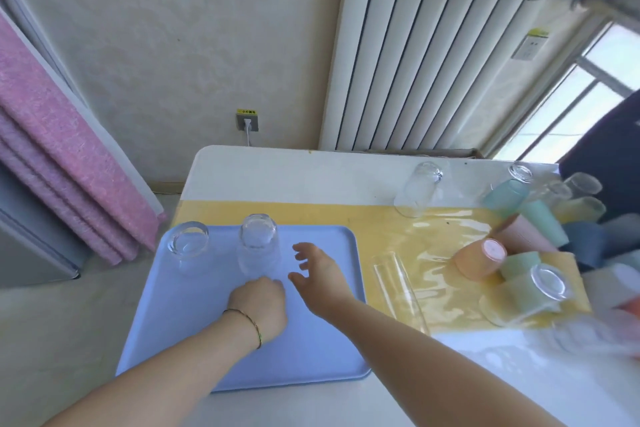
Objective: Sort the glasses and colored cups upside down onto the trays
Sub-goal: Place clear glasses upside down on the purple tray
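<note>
Both our forearms reach in from the bottom edge over the blue tray (194, 340). Our left hand (259, 305), a thin bracelet at its wrist, rests knuckles-up on the tray with the fingers curled under, right at the foot of the nearer glass (259, 246); whether it pinches the rim we cannot tell. Our right hand (317, 276) hovers just beside it, fingers spread and empty.

Two clear glasses stand upside down on the tray's far edge, the second glass (188, 244) in the left corner. We judge that we are early in the sorting: one tray holds only these two, and no other tray shows from here.

On the yellow cloth (329, 218) to the right wait a tall clear glass (398, 291) lying on its side, a peach cup (479, 258), green and teal cups, and more glasses, heaped and partly blurred. Next, we think, the right hand should swing over to that tall glass, grip it round the middle, turn it mouth-down and set it beside the others. Being clear and smooth, it may slip or roll.
</note>
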